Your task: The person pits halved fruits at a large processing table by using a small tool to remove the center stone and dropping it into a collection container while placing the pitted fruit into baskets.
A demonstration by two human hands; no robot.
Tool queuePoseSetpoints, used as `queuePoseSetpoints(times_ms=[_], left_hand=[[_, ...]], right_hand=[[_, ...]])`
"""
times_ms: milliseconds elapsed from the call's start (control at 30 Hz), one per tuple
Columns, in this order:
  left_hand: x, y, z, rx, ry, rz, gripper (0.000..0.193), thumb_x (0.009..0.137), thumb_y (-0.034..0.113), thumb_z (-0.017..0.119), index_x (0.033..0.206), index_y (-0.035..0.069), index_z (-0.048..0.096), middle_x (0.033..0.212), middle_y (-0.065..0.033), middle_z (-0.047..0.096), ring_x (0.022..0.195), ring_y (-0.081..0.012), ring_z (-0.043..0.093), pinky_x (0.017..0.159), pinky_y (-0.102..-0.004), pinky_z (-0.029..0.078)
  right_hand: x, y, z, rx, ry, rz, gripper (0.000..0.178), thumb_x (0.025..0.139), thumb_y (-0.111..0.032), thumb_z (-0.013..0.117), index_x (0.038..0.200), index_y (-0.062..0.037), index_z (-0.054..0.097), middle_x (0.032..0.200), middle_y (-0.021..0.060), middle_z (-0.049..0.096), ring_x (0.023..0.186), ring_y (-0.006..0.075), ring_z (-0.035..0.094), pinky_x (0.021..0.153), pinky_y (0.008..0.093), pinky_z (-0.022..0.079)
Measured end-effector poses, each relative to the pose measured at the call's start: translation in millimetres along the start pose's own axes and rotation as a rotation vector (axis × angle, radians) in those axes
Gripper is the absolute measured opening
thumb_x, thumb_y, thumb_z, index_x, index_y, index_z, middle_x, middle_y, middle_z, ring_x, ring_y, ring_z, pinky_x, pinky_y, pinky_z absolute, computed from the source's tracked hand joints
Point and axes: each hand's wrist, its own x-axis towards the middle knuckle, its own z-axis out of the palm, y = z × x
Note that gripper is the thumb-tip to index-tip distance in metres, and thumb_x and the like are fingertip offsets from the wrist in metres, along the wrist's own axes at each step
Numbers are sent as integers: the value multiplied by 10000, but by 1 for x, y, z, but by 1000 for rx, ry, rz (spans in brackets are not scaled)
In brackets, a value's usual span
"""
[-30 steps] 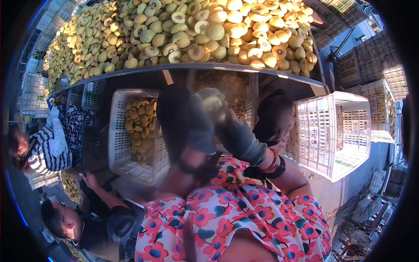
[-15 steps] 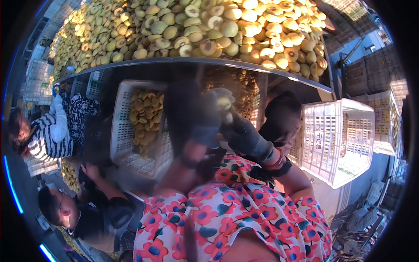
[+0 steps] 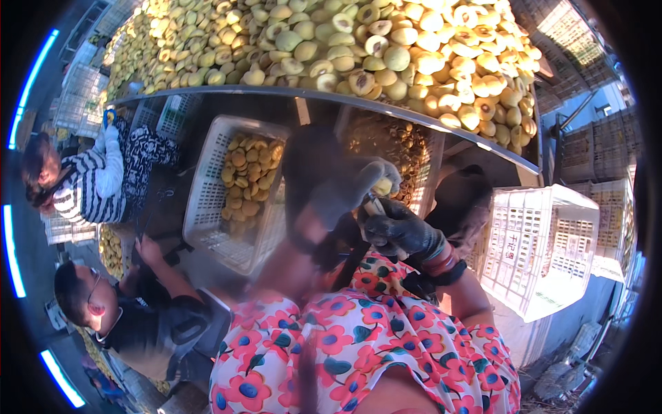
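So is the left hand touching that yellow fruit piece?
Touching. The head view shows the gloved left hand with its fingers curled against the yellow fruit piece.

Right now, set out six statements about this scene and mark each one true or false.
1. The left hand and the right hand are both gloved. True.
2. The left hand's fingers grip a bottle. False: they hold a yellow fruit piece.
3. The right hand holds a slim tool. True, though its exact kind is hard to tell.
4. Every crate in view is black. False: the left crate and the near right crate are white.
5. The table is heaped with fruit halves. True.
6. Fruit halves lie only on the table. False: the left crate holds some too.
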Motion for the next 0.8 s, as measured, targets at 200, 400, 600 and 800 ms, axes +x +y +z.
queuePoseSetpoints(times_ms=[200, 400, 600, 800], left_hand=[[-15, -16, -69, 104, 904, 20, 366, 917, 352, 442, 907, 35, 626, 843, -85, 619, 717, -186, 593, 681, -313, 481], [-85, 8, -205, 1579, 729, -455, 505, 820, 496, 528, 1070, 61, 593, 970, -193, 617, 891, -365, 586, 791, -428, 464], [52, -29, -187, 1137, 656, 94, 493, 798, 341, 626, 1170, 36, 521, 1129, -185, 576, 1055, -330, 540, 893, -373, 435], [173, -62, -196, 1495, 591, 84, 451, 782, 326, 626, 1136, 59, 545, 1200, -163, 531, 1041, -341, 549, 871, -409, 454]], right_hand=[[2, 5, 4, -358, 145, -266, 185, 882, -92, 506, 1063, -55, 489, 680, -4, 477, 454, 53, 433, 371, 191, 354], [16, 14, -38, -440, 377, -269, 63, 906, -140, 492, 906, -78, 479, 610, -31, 446, 397, 57, 427, 337, 213, 362], [21, 8, -37, -477, 571, -242, 94, 916, -172, 486, 871, -93, 464, 592, -35, 440, 386, 54, 414, 317, 215, 345], [29, 30, -66, -813, 491, -374, 82, 914, -149, 493, 860, -96, 461, 602, -41, 447, 408, 42, 407, 349, 205, 319]])
